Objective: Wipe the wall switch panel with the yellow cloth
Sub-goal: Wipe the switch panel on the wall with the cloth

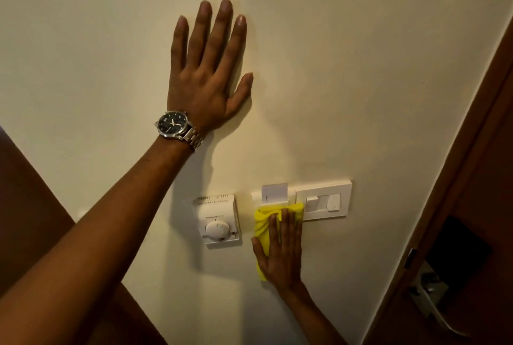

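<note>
The white wall switch panel (324, 200) is mounted low on the cream wall, with a key card slot (274, 193) at its left end. My right hand (283, 253) presses the yellow cloth (263, 225) flat against the wall over the panel's lower left part, fingers pointing up. The cloth covers the area below the card slot and reaches the switch plate's left edge. My left hand (208, 67) rests flat on the bare wall higher up, fingers spread, holding nothing. A metal wristwatch (175, 125) is on that wrist.
A white thermostat with a round dial (218, 222) sits just left of the cloth. A brown wooden door frame (458, 178) runs along the right, with a metal door handle (433, 300) below. Dark wood (27, 205) shows at the left edge.
</note>
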`<state>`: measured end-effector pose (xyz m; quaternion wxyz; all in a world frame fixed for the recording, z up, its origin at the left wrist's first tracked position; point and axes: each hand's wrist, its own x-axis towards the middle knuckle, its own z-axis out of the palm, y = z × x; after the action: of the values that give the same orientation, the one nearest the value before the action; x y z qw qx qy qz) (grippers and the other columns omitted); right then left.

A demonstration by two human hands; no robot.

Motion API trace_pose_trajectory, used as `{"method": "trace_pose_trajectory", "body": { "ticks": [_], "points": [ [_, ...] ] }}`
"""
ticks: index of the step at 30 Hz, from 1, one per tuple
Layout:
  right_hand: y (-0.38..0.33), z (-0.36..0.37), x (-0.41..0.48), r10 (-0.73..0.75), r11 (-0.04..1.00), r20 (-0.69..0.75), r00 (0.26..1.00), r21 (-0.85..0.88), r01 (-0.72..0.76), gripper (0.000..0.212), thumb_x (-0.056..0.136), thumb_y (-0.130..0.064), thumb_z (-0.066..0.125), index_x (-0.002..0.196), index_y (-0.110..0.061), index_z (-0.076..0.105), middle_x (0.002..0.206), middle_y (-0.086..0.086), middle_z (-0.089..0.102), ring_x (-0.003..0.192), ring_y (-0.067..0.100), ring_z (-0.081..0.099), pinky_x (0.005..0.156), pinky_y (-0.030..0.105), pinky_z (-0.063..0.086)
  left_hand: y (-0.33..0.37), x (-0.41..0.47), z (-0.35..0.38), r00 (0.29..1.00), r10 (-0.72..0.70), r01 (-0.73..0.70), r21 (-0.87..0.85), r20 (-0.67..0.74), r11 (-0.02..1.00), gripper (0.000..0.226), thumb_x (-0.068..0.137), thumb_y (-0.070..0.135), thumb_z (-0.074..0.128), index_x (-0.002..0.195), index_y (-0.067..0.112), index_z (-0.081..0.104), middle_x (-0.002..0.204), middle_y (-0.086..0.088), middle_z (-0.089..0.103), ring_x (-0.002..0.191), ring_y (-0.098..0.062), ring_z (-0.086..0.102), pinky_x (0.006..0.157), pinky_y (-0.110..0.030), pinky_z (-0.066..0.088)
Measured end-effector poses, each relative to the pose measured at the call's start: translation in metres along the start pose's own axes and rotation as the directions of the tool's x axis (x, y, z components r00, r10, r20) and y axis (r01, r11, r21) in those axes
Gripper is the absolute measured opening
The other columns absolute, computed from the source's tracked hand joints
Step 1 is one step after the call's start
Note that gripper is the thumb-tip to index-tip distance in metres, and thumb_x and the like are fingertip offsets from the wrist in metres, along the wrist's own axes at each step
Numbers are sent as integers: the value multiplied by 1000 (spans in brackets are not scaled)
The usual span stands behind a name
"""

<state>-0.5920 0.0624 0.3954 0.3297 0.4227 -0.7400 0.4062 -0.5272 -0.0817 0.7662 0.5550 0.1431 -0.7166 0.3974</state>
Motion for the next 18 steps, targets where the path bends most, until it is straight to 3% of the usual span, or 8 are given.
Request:
{"method": "trace_pose_trajectory", "body": {
  "ticks": [2, 6, 13, 18],
  "points": [
    [1, -1, 1, -3, 1000, -1, 1000, 7, 3, 80, 99, -57, 46, 161, -18, 14, 170, 6, 8, 156, 31, 14, 124, 53, 23, -1, 3, 1, 1000, -5, 5, 8, -5, 1000, 72, 106, 55, 38, 164, 13, 32, 167, -19, 37, 155, -42, 33, 128, -59, 24],
    [14, -8, -23, -52, 998, 74, 996, -12, 53, 81, 97, -59, 48, 160, -17, 16, 170, 4, 5, 155, 31, 15, 111, 60, 38, 0, 2, -2, 1000, 2, -2, -4, 11, 1000, 72, 106, 54, 38, 164, 12, 32, 168, -19, 36, 156, -42, 33, 128, -61, 25],
    [-4, 4, -27, 94, 994, 91, 991, 54, -99, 82, 101, -57, 43, 161, -14, 9, 170, 8, 4, 156, 31, 11, 126, 43, 18, -1, 1, 1, 1000, -3, 3, 1, 7, 1000, 72, 106, 56, 36, 164, 12, 31, 168, -20, 36, 155, -44, 33, 127, -61, 25],
    [6, 19, -26, 33, 996, 35, 999, -89, -30, 57, 111, -30, 23, 160, -9, 3, 169, 14, -5, 157, 32, -1, 121, 49, 16, -1, 2, -2, 1000, -10, 10, 3, 13, 1000, 72, 107, 56, 35, 163, 12, 34, 167, -20, 37, 155, -43, 35, 127, -62, 27]
  ]
}}
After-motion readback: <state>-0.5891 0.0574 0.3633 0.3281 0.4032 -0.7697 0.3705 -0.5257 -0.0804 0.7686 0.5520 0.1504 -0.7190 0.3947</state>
